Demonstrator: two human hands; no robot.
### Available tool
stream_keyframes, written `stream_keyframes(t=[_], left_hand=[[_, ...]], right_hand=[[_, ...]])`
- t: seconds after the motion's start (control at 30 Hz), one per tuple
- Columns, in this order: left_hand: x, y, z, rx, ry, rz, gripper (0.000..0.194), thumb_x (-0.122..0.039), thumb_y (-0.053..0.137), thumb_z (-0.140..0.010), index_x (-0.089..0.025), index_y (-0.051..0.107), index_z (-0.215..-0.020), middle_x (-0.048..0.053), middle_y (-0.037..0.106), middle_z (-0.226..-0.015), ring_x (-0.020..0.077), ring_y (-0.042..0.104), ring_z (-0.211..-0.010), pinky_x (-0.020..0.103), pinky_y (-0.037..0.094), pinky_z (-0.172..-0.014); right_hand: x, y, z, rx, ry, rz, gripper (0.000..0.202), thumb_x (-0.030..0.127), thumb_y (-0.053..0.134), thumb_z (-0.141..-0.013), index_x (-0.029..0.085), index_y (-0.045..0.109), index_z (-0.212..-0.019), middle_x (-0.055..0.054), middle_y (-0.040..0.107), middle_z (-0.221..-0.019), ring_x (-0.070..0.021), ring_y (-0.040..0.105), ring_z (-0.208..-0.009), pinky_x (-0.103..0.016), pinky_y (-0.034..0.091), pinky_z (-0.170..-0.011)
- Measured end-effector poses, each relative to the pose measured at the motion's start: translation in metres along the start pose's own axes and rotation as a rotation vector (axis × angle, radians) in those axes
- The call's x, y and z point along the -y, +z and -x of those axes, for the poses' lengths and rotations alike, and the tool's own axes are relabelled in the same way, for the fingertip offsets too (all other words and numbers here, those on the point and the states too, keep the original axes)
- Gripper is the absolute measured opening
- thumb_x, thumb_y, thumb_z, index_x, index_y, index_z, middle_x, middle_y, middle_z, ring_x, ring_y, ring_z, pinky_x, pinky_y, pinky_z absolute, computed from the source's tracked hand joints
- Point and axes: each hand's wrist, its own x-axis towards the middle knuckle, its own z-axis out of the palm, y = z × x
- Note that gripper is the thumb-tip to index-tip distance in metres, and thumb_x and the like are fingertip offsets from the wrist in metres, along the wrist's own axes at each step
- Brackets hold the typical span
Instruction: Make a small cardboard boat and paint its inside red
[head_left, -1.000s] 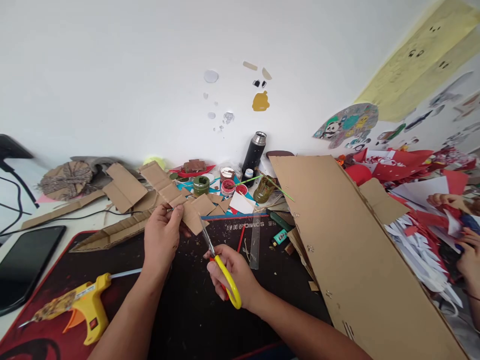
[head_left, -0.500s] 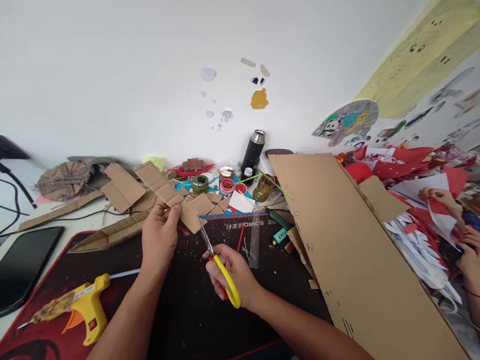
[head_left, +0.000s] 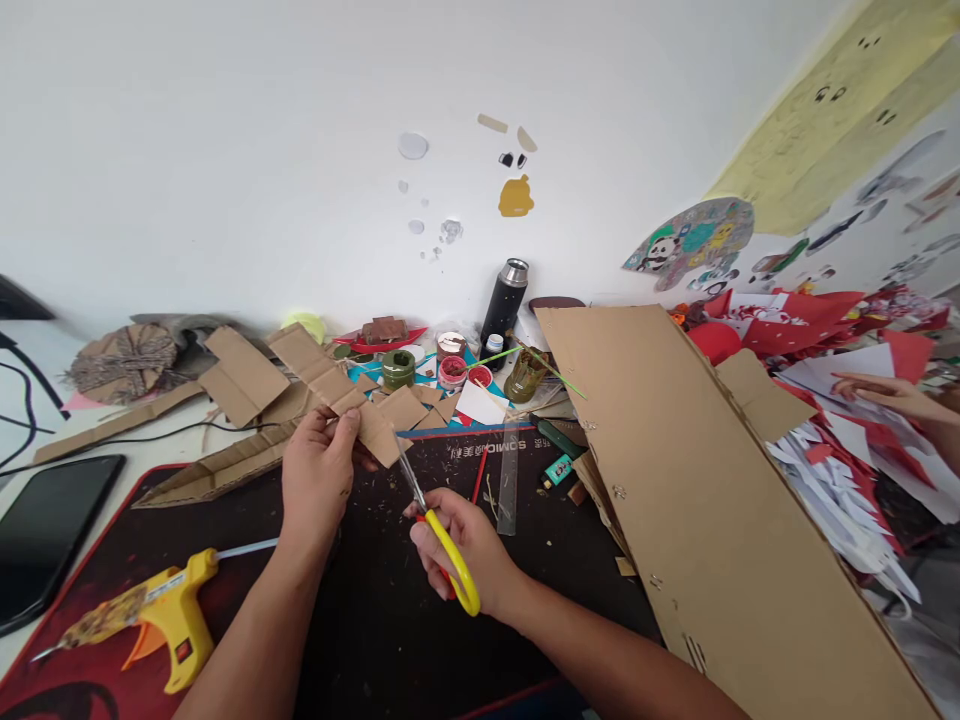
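My left hand [head_left: 321, 465] pinches a creased strip of brown cardboard [head_left: 319, 370] between thumb and fingers, its lower right end reaching past the hand. Wrapped around the handles of yellow-and-red scissors [head_left: 451, 562] is my right hand [head_left: 466, 548]. The scissor blades point up and left, and their tips touch the strip's lower right end. Beneath the hands lies a dark mat [head_left: 390, 640]. A long boat-like cardboard piece [head_left: 217, 468] rests just left of my left hand.
A yellow glue gun [head_left: 176, 610] and a black tablet [head_left: 56, 530] lie on the left. Paint jars [head_left: 398, 369] and a black flask [head_left: 504, 305] stand at the back. A large cardboard sheet [head_left: 712, 480] leans on the right; beyond it a person's hand [head_left: 892, 395] touches red and white paper.
The view has shifted slightly. A small sliver at the strip's end stands further apart beside the blades. On the far right, the other person's hands have moved, and only one shows clearly.
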Motion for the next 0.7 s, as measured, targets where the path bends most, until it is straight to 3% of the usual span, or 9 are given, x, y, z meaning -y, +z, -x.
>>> stream_keyframes(t=[0.7], left_hand=[[-0.0016,0.0009,0.0010,-0.004,0.002,-0.029,0.037,-0.056,0.070,-0.088,-0.021,0.066,-0.098,-0.003,0.060,-0.059,0.0165,0.055,-0.043,0.027,0.044,-0.046]], right_hand=[[-0.0026,-0.0007,-0.0031,-0.012,0.001,0.000,0.068,0.075,0.086,-0.077,0.022,0.056,-0.107,0.015,0.052,-0.057,-0.0054,0.040,-0.031,-0.018,0.029,-0.033]])
